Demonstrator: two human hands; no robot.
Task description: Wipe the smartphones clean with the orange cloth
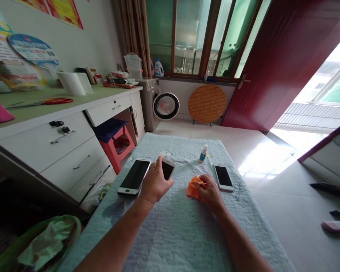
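Left hand (pixel 154 183): gripping a white-framed phone (pixel 167 170), which is being held just right of a larger phone (pixel 135 175); right hand (pixel 212 193): pinching a bunched orange cloth (pixel 194 188); step in hand: seemingly readying phone and cloth, next move calling for a steady edge grip; small bottle (pixel 203 154): standing beyond, showing a blue label, lettering too small for reading

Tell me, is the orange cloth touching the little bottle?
Apart. The head view shows a strip of pale blue cover between the orange cloth and the little bottle, which stands farther back.
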